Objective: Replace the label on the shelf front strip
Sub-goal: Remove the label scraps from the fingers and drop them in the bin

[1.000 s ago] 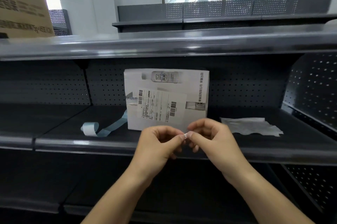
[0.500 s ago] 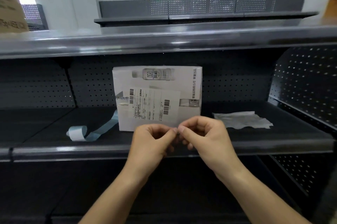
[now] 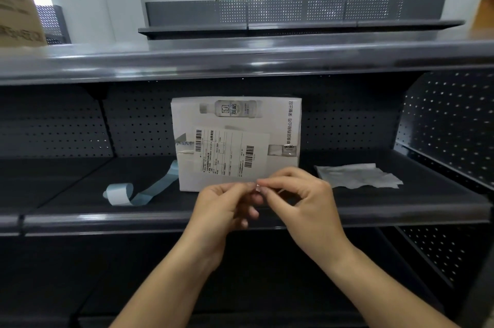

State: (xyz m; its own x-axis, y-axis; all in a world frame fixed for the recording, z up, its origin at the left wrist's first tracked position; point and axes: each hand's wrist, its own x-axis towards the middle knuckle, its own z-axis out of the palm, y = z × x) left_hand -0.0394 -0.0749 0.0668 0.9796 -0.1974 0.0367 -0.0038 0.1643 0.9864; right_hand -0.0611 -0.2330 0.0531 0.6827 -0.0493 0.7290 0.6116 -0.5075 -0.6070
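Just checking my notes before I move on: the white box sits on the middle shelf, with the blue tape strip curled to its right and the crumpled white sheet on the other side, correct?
Not quite. In the head view the blue tape strip curls to the left of the white box, not its right. The crumpled white sheet lies on the right, and the box is on the middle shelf.

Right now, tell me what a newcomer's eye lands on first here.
Two bare hands, the left hand and right hand, meet fingertip to fingertip over a tiny pale piece before the shelf front strip. Behind them a white box bearing barcodes stands mid-shelf, flanked by a blue ribbon left and crumpled paper right.
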